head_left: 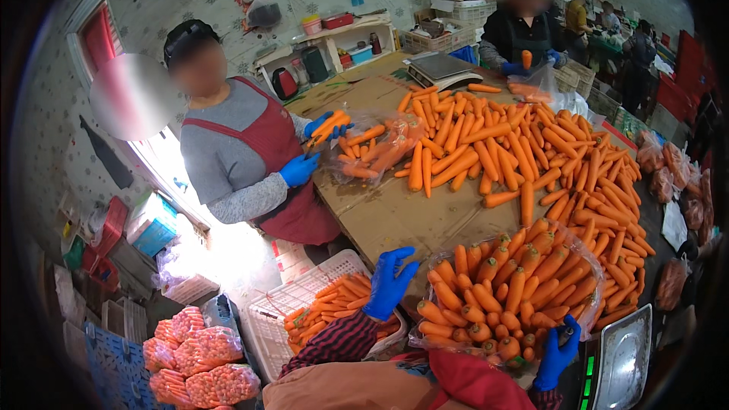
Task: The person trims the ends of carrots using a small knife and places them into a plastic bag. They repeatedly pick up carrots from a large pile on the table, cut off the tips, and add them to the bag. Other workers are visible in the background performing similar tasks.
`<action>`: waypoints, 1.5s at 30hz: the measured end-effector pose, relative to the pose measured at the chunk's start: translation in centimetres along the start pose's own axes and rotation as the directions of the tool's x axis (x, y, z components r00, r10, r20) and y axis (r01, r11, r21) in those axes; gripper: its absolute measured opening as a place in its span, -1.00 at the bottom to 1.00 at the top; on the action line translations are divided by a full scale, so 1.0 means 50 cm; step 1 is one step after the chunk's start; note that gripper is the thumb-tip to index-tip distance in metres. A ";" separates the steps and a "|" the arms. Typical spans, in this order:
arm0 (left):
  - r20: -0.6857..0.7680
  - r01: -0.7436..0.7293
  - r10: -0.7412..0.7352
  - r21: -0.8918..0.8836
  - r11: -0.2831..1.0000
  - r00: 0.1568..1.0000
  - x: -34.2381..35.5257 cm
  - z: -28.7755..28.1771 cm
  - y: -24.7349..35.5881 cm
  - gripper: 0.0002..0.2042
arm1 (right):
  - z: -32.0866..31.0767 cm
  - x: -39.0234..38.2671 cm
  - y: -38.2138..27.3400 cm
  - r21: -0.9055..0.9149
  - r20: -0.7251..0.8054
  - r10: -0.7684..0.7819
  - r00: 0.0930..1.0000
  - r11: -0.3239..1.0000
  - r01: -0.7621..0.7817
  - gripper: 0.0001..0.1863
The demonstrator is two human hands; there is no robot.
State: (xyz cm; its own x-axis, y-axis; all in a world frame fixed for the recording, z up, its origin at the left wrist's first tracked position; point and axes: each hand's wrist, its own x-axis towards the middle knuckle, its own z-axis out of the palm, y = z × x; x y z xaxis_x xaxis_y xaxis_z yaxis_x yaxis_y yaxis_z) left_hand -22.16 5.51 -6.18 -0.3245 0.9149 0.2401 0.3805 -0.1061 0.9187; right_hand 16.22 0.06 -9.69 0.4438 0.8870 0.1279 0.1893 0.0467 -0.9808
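Observation:
My left hand point(391, 282), in a blue glove, is raised over the table edge with fingers apart and nothing visible in it. Just to its right stands a clear plastic bag point(595, 264), spread wide and packed with carrots point(516, 288). At the bag's lower right is my right hand point(558, 357), also blue-gloved. Its fingers curl around a small dark object point(564, 332), too small to name. A scale point(624, 357) with a metal tray and green lit display sits beside that hand. A large heap of loose carrots point(524, 144) lies beyond the bag.
Across the table, a co-worker in a red apron point(304, 205) holds carrots over a partly filled bag point(380, 148). Another person point(524, 30) works at the far end near a second scale point(443, 68). A white crate point(262, 334) of carrots and bagged carrots point(201, 357) stand left.

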 end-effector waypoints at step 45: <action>0.679 0.742 -0.451 -0.210 0.637 0.579 -0.136 0.049 -0.049 -0.77 | 0.005 -0.017 -0.032 -0.065 0.027 0.000 1.000 0.998 0.002 -0.63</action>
State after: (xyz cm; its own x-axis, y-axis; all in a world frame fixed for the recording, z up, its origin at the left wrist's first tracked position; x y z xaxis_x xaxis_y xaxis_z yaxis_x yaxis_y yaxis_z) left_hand -18.77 0.49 -10.85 0.2282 0.8423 -0.4883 -0.1807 0.5294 0.8289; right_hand 15.34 -0.63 -8.27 0.4198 0.8992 0.1237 0.2462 0.0184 -0.9690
